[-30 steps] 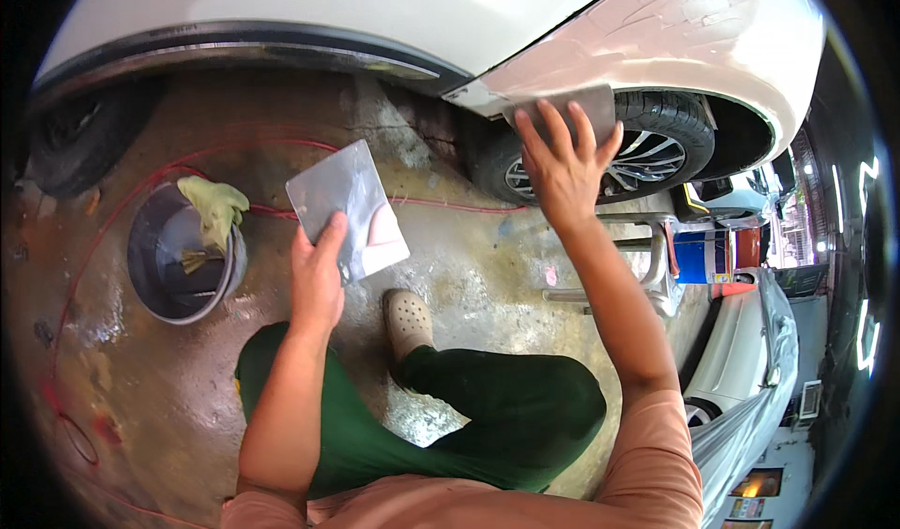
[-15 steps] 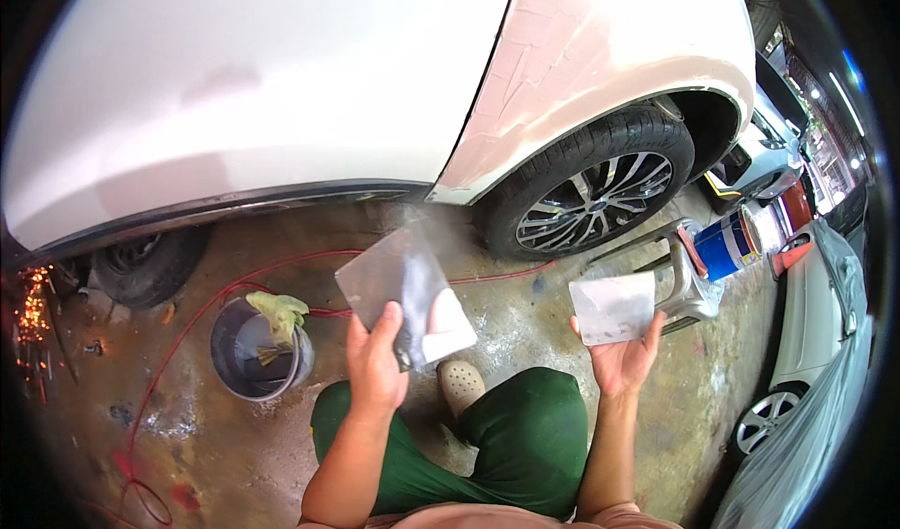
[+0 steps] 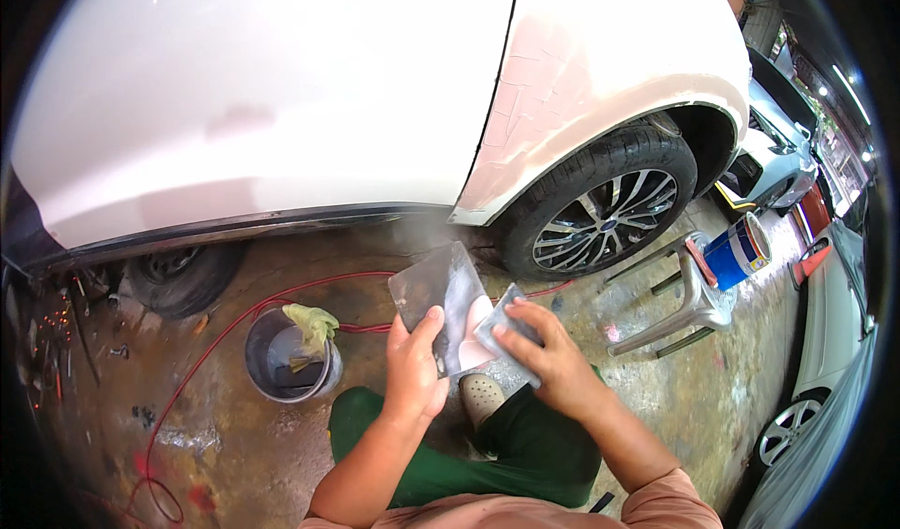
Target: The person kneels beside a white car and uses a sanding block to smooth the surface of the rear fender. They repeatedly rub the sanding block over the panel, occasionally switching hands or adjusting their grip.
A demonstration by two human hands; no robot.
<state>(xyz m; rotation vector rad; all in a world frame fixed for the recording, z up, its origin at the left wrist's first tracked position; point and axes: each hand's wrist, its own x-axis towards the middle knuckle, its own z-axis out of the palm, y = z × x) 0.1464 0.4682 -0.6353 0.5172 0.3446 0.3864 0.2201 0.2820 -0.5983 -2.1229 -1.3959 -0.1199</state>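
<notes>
My left hand (image 3: pixel 412 365) grips a thin grey mixing plate (image 3: pixel 422 287), its thumb lying on the top face. Pale pink putty (image 3: pixel 473 349) and a greyish-white smear cover the plate's right side. In my right hand (image 3: pixel 558 355) is a smaller flat putty spreader (image 3: pixel 502 321), tilted, its left edge at the putty. Whether that edge presses on the plate, I cannot tell. Beyond my hands stands a white car, its door (image 3: pixel 309 88) beside a rear fender (image 3: pixel 534 93) coated with ridged pink filler.
A bucket (image 3: pixel 328 379) of cloudy water has a yellow-green cloth (image 3: pixel 312 325) over its rim. A red hose (image 3: pixel 211 341) snakes across the wet floor. Near the car wheel (image 3: pixel 609 215), a grey stool (image 3: pixel 694 304) bears a blue can (image 3: pixel 736 252). Other cars stand at right.
My right hand has swung left and turned over, bringing the spreader to the putty on the plate. The plate appears slightly farther right, and the whole view has shifted a little.
</notes>
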